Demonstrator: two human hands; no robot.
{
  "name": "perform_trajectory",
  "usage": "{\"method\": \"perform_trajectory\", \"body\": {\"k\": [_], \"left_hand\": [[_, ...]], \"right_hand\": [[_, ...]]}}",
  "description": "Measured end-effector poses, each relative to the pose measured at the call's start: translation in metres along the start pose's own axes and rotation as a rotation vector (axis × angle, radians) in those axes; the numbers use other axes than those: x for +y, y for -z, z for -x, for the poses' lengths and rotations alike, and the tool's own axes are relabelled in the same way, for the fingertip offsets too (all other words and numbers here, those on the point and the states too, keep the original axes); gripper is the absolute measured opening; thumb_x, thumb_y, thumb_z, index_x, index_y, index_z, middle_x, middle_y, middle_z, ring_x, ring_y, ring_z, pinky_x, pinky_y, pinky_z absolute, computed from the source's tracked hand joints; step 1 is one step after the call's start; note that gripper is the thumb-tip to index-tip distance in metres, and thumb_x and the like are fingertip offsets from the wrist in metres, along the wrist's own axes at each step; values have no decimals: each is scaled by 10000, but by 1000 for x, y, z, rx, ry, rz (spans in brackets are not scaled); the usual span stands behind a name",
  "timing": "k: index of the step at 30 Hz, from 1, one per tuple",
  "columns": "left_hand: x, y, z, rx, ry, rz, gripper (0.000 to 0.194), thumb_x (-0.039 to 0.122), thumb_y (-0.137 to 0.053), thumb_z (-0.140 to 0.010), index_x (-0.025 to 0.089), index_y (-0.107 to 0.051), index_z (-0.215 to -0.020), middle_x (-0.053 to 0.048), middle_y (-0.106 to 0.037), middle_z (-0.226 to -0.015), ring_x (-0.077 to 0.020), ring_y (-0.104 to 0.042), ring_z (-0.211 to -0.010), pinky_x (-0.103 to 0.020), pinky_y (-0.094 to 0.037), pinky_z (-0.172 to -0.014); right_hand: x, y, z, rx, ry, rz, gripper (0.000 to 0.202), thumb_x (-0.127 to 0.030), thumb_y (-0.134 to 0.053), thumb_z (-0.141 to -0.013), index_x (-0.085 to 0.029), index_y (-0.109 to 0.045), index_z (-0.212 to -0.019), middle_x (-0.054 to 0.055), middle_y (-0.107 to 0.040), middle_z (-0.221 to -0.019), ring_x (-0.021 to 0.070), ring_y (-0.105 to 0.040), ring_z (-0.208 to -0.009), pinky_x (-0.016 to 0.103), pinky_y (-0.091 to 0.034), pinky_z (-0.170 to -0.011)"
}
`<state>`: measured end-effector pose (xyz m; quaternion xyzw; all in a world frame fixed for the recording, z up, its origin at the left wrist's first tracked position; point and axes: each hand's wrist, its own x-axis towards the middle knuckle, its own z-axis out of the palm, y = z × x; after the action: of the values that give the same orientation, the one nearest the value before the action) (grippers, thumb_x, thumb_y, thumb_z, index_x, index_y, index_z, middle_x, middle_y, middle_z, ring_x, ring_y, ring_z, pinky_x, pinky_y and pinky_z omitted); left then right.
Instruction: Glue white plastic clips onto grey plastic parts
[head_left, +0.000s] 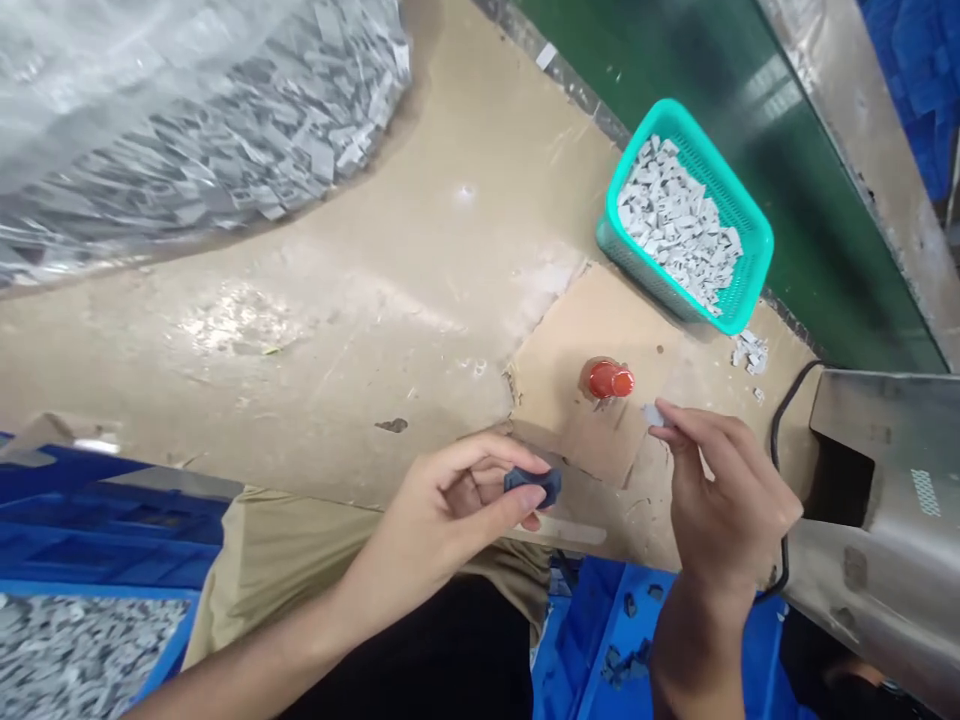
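Between the thumb and fingers of my left hand [469, 500] is a small dark blue-grey plastic piece [534, 486], held above the table's front edge. My right hand [724, 485] pinches a small light-grey plastic piece [654, 414] at its fingertips, to the right of the dark piece and apart from it. A small red-orange bottle [611, 380] lies or stands on a cardboard sheet [577, 330] just beyond my hands; I cannot tell which. Beyond it a turquoise basket [761, 240] holds many small light-grey pieces [679, 225].
A clear plastic bag [225, 130] full of grey pieces covers the far left of the table [360, 330]. Loose scraps [750, 352] lie by the basket. A metal box [885, 480] with a black cable [784, 405] stands right. Blue bins [592, 620] sit below; a green belt [675, 60] runs behind.
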<state>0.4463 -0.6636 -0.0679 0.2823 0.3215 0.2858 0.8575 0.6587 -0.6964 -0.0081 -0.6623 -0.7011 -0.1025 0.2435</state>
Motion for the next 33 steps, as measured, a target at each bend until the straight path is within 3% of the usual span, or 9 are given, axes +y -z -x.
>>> {"method": "perform_trajectory", "body": {"k": [5,11,20,28,33], "left_hand": [[3,-2,1,-10,99,30,142,231,-741,-826,180,-677,-941,-13,-689,-789,-114,-678,-697,-163,-545,-649],[3,0,2,-14,158,-8,284,285,-780,-783,151,-683,-1014,-48,-688,-811,-153,-655,-720,-224,-533,-646],[4,2,-1,-104,286,157,267,290,-813,-755,176,-692,-964,-35,-685,-821,-120,-628,-757,-172,-492,-655],[-2,0,-1,-122,335,249,251,274,-833,-735,184,-701,-928,7,-626,-734,-70,-560,-659,-135,-462,-595],[-1,-5,0,-127,355,317,246,281,-824,-752,190,-706,-947,-16,-684,-801,-109,-655,-742,-164,-513,-660]], "right_hand": [[6,-8,-14,-98,87,50,248,25,-662,-836,-182,-723,-958,11,-721,-820,134,-676,-729,250,-557,-694],[8,-10,-17,-118,136,136,299,95,-605,-825,-145,-726,-956,32,-714,-817,134,-664,-726,242,-542,-678],[8,-15,-16,-127,177,149,302,79,-575,-844,-152,-716,-978,55,-701,-833,163,-659,-736,282,-544,-677],[9,-18,-14,-122,162,138,323,53,-520,-879,-174,-716,-1000,48,-706,-843,163,-660,-749,292,-545,-680],[6,-15,-14,-19,120,137,299,30,-564,-879,-206,-729,-957,14,-708,-788,145,-671,-704,271,-539,-662]]}}
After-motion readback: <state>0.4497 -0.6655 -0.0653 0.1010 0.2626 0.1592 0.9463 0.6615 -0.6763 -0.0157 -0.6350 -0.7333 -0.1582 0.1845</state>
